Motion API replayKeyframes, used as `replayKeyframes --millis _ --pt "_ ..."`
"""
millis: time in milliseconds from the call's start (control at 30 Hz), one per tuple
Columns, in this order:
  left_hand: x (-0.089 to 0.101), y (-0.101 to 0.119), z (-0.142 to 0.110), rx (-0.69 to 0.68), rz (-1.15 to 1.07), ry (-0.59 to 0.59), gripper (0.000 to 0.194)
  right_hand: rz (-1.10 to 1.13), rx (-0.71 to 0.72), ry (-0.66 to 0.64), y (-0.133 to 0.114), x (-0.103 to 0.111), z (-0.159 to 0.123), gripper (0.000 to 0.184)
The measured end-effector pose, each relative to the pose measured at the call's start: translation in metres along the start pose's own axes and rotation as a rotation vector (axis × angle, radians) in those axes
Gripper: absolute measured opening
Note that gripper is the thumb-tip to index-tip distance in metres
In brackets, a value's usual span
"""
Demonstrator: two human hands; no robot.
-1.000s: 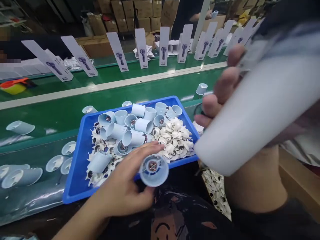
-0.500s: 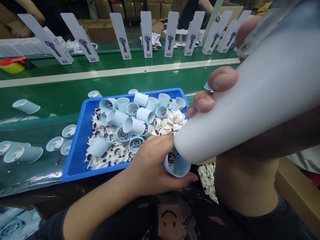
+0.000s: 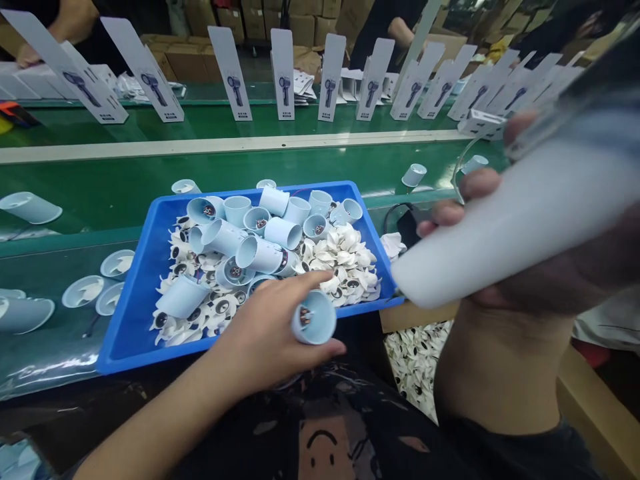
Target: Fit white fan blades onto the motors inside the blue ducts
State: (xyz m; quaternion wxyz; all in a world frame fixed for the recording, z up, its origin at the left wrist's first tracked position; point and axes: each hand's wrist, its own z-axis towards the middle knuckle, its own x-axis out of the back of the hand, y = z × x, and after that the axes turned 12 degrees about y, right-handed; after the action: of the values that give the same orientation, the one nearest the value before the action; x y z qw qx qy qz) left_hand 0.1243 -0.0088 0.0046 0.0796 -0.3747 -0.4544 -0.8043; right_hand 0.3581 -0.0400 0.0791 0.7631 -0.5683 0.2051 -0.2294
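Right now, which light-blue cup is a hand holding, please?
The cup in the left hand, its mouth toward the camera; those in the blue tray rest unheld.

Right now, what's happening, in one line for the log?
left hand: holds light-blue cup | right hand: grips white cylinder | cup and cylinder: apart | nearby: blue tray, more cups, white bladed parts

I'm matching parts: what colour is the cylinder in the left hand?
The cylinder is pale blue, clearest in head view.
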Motion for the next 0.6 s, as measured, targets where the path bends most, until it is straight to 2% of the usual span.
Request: replayKeyframes --millis 67,167,233,300,333,367,400,467,500,533,567,600 --pt "0.009 -0.016 -0.013 0.082 -0.003 0.047 0.067 0.147 -0.049 0.027 0.017 0.022 0.003 0.074" --pt "0.019 -0.031 -0.031 0.196 -0.069 0.126 0.062 0.103 -0.013 0.189 0.04 0.043 0.003 0.072" --pt "0.022 -0.033 -0.038 0.25 -0.112 0.15 0.058 0.106 0.026 0.286 0.051 0.048 0.001 0.074" --pt "0.021 -0.032 -0.042 0.276 -0.138 0.147 0.056 0.116 0.049 0.309 0.058 0.047 -0.001 0.075" --pt "0.02 -0.032 -0.043 0.28 -0.143 0.146 0.056 0.096 0.109 0.315 0.06 0.045 -0.003 0.071" --pt "0.019 -0.032 -0.044 0.281 -0.145 0.146 0.056 0.048 0.229 0.345 0.062 0.043 -0.005 0.065" --pt "0.019 -0.032 -0.045 0.281 -0.144 0.149 0.056 -0.026 0.406 0.402 0.064 0.042 -0.008 0.06" --pt "0.018 -0.033 -0.046 0.286 -0.139 0.16 0.056 -0.225 0.845 0.525 0.067 0.039 -0.015 0.056" --pt "0.019 -0.034 -0.047 0.291 -0.135 0.168 0.056 -0.355 1.01 0.499 0.068 0.039 -0.02 0.054" --pt "0.02 -0.034 -0.048 0.296 -0.132 0.176 0.056 -0.529 1.075 0.375 0.069 0.038 -0.023 0.047" --pt "0.02 -0.035 -0.048 0.299 -0.13 0.185 0.056 -0.729 1.039 0.17 0.071 0.037 -0.026 0.035" --pt "0.021 -0.036 -0.049 0.301 -0.129 0.194 0.056 -0.926 0.93 -0.067 0.073 0.036 -0.027 0.022"
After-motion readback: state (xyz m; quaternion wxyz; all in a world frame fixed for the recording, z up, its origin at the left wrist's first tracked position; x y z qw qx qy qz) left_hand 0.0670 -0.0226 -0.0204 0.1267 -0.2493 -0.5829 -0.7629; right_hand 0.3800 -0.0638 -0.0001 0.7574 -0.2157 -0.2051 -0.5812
